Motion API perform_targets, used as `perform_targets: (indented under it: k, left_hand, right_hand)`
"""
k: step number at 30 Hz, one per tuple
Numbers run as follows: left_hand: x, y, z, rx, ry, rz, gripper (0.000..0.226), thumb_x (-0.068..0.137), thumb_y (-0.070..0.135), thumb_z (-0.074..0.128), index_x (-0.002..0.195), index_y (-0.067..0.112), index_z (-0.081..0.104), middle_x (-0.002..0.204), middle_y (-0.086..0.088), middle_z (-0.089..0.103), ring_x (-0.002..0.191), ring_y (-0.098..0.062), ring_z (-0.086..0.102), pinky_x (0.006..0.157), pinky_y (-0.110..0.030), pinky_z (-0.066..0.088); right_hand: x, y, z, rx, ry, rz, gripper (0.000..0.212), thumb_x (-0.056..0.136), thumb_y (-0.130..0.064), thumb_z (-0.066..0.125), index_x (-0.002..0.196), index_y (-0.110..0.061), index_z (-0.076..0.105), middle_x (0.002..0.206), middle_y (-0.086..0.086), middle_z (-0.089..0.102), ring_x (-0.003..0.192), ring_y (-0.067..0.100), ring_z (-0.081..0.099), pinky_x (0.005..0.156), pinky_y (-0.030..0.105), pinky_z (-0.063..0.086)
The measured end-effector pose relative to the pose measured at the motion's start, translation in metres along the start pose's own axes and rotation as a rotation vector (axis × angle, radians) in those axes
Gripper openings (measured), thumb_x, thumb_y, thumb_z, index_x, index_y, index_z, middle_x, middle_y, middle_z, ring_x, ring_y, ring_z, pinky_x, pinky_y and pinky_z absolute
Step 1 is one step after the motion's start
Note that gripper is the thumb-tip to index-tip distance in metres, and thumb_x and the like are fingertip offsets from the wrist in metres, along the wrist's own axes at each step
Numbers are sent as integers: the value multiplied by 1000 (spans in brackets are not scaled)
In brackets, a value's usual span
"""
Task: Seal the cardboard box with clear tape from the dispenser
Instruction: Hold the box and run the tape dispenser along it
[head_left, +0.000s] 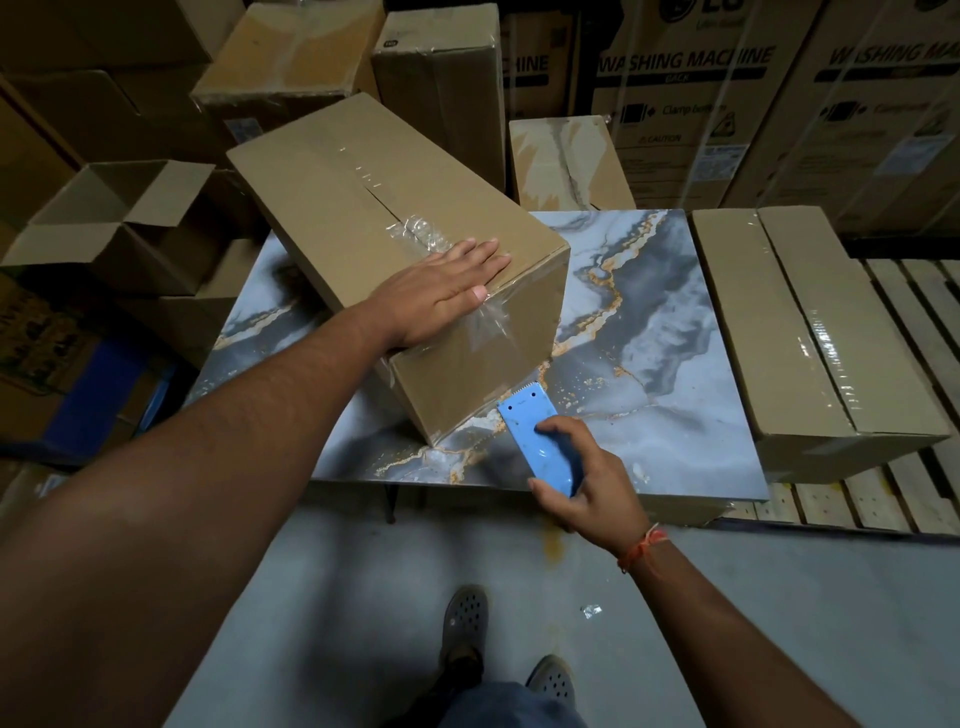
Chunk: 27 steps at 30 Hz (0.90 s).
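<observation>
A long brown cardboard box lies slantwise on a marble-patterned tabletop. Crumpled clear tape covers the near part of its top seam and runs over the near end; farther back the seam gapes slightly. My left hand lies flat, fingers spread, on the box's near top edge, pressing on the tape. My right hand grips a blue tape dispenser just in front of the box's lower near corner, its toothed blade pointing toward the box. The tape roll is hidden by my hand.
An open empty carton stands at the left. A taped flat box lies to the right on wooden slats. Stacked cartons and washing-machine boxes line the back. My feet stand on grey floor below.
</observation>
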<state>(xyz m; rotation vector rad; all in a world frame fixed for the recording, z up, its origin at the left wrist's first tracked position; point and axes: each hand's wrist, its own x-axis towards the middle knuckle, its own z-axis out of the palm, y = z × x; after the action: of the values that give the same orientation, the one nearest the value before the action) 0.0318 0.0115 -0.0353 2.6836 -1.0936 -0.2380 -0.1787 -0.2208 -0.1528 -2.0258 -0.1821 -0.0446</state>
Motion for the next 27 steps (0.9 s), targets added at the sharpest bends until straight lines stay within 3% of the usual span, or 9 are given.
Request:
perform_targets:
  k: [4,8,14,16,20,24,27]
  left_hand:
    - [1,0,1,6,6,0,59,105,51,15,162,35,14,172,7,6,159,-14,0,126,-40,7]
    - [1,0,1,9,4,-1,61,104,53,14,162,36,13,172,7,6,159,-15,0,127,-41,7]
    - [0,2,0,14,-6,-7,66,101,57,11,162,33,13,172,5,7,159,-17,0,128,-44,9]
    - [0,2,-1,14,-3,-9,65,102,56,12,162,33,14,172,5,7,159,-18,1,128,-44,9]
    - [1,3,-1,22,-7,-4,67,101,59,13,162,34,13,172,5,7,159,-18,1,127,-43,9]
    - [2,2,0,27,-5,-3,68,100,61,13,162,33,14,172,5,7,159,-19,1,127,-41,8]
    - [2,1,1,28,-2,3,67,101,60,15,162,33,14,172,5,7,159,-19,1,127,-40,7]
  right_hand:
    - [-1,5,-2,-5,-21,-1,53,81,-25,80,124,-35,51,120,-34,50,88,6,64,54,30,55]
    - [4,8,-5,20,-22,30,50,80,-19,82,121,-32,56,122,-33,52,99,4,62,67,21,51]
    - [6,12,-3,41,-41,65,50,81,-20,81,122,-30,54,122,-33,51,103,5,60,70,37,57]
    - [7,14,-2,46,-51,75,51,81,-21,81,123,-30,53,122,-32,51,102,6,60,69,38,57]
    - [11,11,-4,49,-68,73,50,81,-22,80,122,-32,53,122,-26,55,99,9,63,68,28,54]
    - [21,7,-5,38,-92,91,49,79,-29,76,121,-36,52,120,-12,62,95,23,67,72,41,57]
    - [22,7,-3,19,-83,102,50,77,-29,75,121,-37,52,118,-11,63,90,23,68,70,45,57]
